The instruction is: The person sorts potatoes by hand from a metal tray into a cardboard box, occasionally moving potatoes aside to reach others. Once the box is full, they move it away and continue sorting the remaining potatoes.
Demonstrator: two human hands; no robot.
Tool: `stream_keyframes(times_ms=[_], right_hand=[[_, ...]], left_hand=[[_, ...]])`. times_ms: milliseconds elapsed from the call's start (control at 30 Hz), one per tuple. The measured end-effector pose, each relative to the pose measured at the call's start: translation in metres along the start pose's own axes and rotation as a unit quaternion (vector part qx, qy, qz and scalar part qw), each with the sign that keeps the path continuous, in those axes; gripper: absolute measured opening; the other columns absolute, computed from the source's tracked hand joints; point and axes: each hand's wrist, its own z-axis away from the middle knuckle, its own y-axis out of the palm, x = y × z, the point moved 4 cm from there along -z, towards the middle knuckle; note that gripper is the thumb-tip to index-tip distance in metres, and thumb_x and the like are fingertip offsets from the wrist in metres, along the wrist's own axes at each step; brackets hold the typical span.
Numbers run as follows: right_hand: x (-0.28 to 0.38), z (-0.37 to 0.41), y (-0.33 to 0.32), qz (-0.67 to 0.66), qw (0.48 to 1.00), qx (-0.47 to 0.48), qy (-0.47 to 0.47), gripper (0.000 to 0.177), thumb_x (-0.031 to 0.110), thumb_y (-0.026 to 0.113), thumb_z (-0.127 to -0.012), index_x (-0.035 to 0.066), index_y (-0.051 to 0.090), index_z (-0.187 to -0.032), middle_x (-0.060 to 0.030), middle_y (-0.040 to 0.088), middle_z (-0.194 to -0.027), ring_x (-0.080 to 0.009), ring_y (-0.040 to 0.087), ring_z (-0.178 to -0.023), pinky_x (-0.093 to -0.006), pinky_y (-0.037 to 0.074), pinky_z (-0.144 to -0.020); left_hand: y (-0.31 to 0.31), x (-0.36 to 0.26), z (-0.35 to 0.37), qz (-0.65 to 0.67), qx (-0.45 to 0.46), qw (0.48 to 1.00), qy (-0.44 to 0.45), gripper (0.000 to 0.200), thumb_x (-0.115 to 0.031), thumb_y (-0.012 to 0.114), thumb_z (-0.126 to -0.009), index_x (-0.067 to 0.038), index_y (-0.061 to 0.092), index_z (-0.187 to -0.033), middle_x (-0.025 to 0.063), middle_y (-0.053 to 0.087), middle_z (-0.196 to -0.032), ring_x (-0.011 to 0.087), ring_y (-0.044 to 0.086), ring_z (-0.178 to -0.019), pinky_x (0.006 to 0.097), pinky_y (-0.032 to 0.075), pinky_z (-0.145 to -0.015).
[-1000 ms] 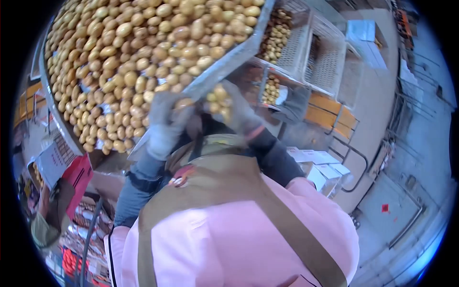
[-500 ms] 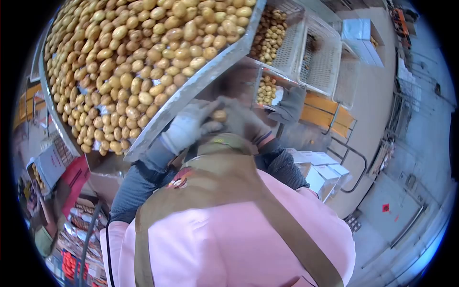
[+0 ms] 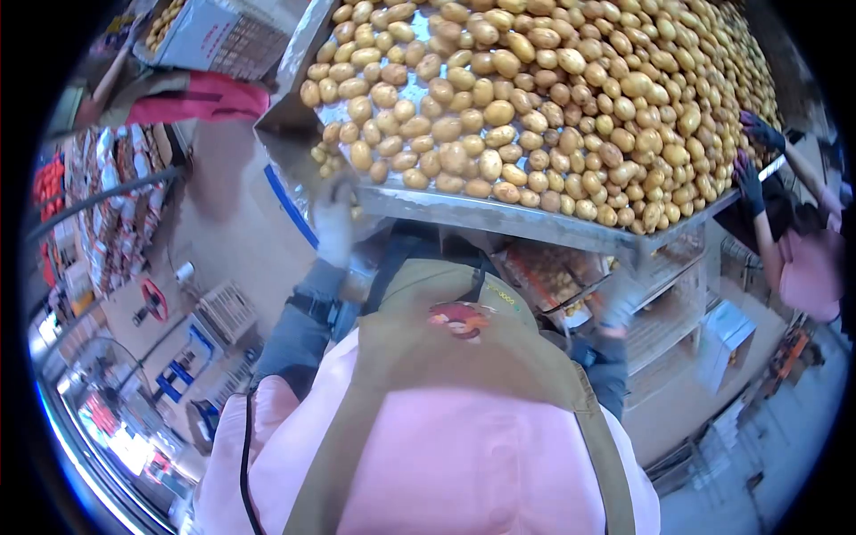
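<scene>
Yellow-brown potatoes [image 3: 499, 111] cover a large sorting table with a raised metal rim [image 3: 481, 210]. My left hand [image 3: 333, 227], in a pale work glove, is at the table's front-left corner, beside the chute gap where a few potatoes lie. Motion smears its fingers, so I cannot see whether it grips anything. My right hand [image 3: 621, 299], gloved too, is below the front rim on the right and strongly blurred. A container of potatoes [image 3: 560, 278] sits under the rim, left of that hand.
A co-worker's dark-gloved hand [image 3: 762, 134] reaches over the potatoes at far right. At upper left, another person stands near a cardboard box [image 3: 201, 36] holding potatoes. A wooden rack [image 3: 664, 303] and a light blue box [image 3: 727, 334] are at right. A crate [image 3: 230, 312] rests on the floor at left.
My view has swung left, shifting the table rightward. My hands, earlier together around a potato, are now apart: left at the chute corner, right below the rim. That potato is no longer visible between them.
</scene>
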Motion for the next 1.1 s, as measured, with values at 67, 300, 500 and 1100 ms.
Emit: stream_keyframes(times_ms=[67,300,500,1100], right_hand=[[0.058,0.0,0.113,0.203,0.947,0.181,-0.17,0.053,0.003,0.062,-0.085,0.002,0.054,-0.137,-0.0188,0.06,-0.129,-0.0388,0.059,-0.116,-0.0468,0.044,-0.105],[0.138,0.005,0.323,0.377,0.722,0.276,-0.51,0.053,0.04,0.053,-0.095,0.02,0.053,-0.144,-0.0032,0.043,-0.156,-0.0393,0.028,-0.147,-0.0629,0.016,-0.118],[0.189,-0.079,0.386,0.177,0.795,0.265,-0.515,0.04,0.036,0.061,-0.092,0.023,0.064,-0.13,-0.0109,0.06,-0.133,-0.0346,0.05,-0.127,-0.0474,0.038,-0.106],[0.154,0.017,0.351,0.23,0.711,0.391,-0.537,0.05,0.034,0.064,-0.09,0.022,0.058,-0.138,-0.007,0.052,-0.145,-0.0454,0.038,-0.138,-0.0618,0.029,-0.114]], left_hand=[[-0.004,0.039,-0.026,0.025,-0.026,0.997,0.069,0.03,-0.016,0.063,-0.094,0.0,0.064,-0.118,0.0159,0.068,-0.106,0.0286,0.064,-0.102,0.0359,0.05,-0.092],[0.039,-0.027,-0.025,-0.253,0.055,0.966,0.013,0.06,-0.03,0.075,-0.087,-0.001,0.054,-0.135,0.0208,0.064,-0.121,0.0342,0.064,-0.107,0.0417,0.051,-0.092],[0.029,0.005,-0.049,-0.043,0.105,0.991,-0.07,0.051,-0.028,0.073,-0.089,-0.005,0.058,-0.132,0.0176,0.068,-0.113,0.0291,0.065,-0.102,0.0395,0.051,-0.091],[0.015,0.032,-0.108,0.122,-0.126,0.983,-0.054,0.034,-0.02,0.063,-0.099,-0.002,0.056,-0.127,0.0111,0.064,-0.113,0.0182,0.059,-0.098,0.033,0.051,-0.085]])
